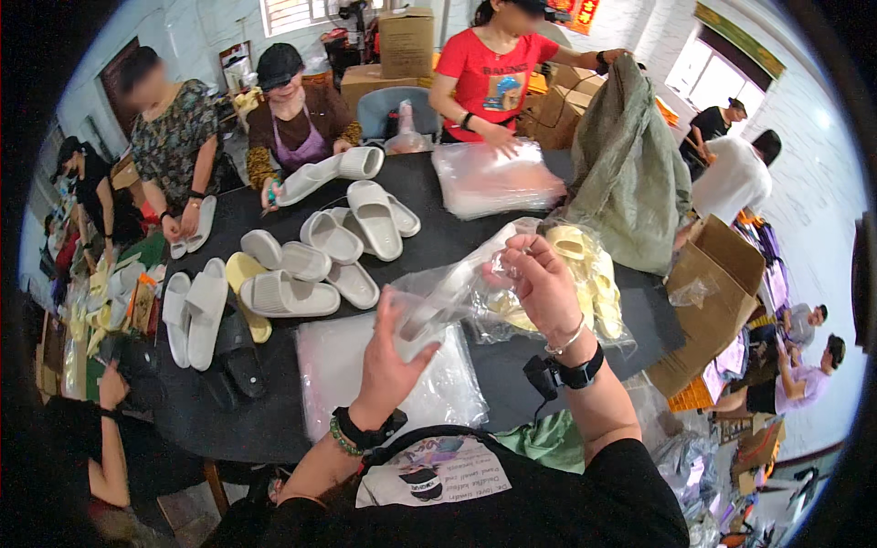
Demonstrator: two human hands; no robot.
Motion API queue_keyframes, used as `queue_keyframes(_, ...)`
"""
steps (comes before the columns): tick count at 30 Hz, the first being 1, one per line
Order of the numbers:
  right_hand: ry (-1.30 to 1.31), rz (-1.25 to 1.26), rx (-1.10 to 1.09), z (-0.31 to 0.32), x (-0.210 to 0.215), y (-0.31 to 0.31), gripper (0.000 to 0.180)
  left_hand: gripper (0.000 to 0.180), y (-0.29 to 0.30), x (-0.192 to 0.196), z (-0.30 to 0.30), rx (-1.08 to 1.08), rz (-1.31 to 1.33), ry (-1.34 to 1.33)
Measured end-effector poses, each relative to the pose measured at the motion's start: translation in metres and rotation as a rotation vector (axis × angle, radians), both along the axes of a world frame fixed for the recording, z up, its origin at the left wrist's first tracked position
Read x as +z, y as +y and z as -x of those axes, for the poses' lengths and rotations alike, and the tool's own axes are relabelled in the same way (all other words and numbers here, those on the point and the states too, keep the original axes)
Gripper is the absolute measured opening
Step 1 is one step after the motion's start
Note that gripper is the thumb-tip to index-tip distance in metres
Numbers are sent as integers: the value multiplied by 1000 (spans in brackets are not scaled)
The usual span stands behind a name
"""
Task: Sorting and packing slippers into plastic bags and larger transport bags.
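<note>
In front of me a pale slipper (pixel 459 280) sits tilted inside a clear plastic bag (pixel 422 285). My right hand (pixel 545 290) pinches the gathered plastic at one end of this bag. On the other side, my left hand (pixel 388 365) has its fingers stretched up along the plastic, with the thumb spread away. Below the hands lies a stack of flat clear bags (pixel 333 374). Yellow slippers (pixel 598 283) in clear plastic rest just beyond my right hand, partly hidden by it.
Several loose grey slippers (pixel 290 294) lie left of centre, by a yellow slipper (pixel 245 274) and black slippers (pixel 239 358). Across the black table (pixel 429 242) are another bag stack (pixel 493 178) and a green sack (pixel 630 173). A cardboard box (pixel 708 301) stands right. Co-workers surround the table.
</note>
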State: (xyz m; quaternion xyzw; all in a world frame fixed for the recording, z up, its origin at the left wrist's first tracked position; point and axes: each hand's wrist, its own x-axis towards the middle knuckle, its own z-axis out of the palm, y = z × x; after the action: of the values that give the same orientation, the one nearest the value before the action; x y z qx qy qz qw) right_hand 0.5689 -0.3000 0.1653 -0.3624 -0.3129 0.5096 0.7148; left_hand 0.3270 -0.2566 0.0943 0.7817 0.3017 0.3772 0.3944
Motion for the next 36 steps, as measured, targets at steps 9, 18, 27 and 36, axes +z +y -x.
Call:
queue_keyframes(9,15,106,350,52,25,6,39,41,23,-24,79,82,519,-425)
queue_keyframes(18,-567,-167,235,70,-65,60,66,35,0,-149,171,501,1001,-416)
queue_keyframes(27,-1379,467,299,-12,-227,-10,26,40,-2,-180,195,724,46,502)
queue_keyframes(36,-748,1096,462,18,-297,-36,41,61,61,-231,160,624,370,595)
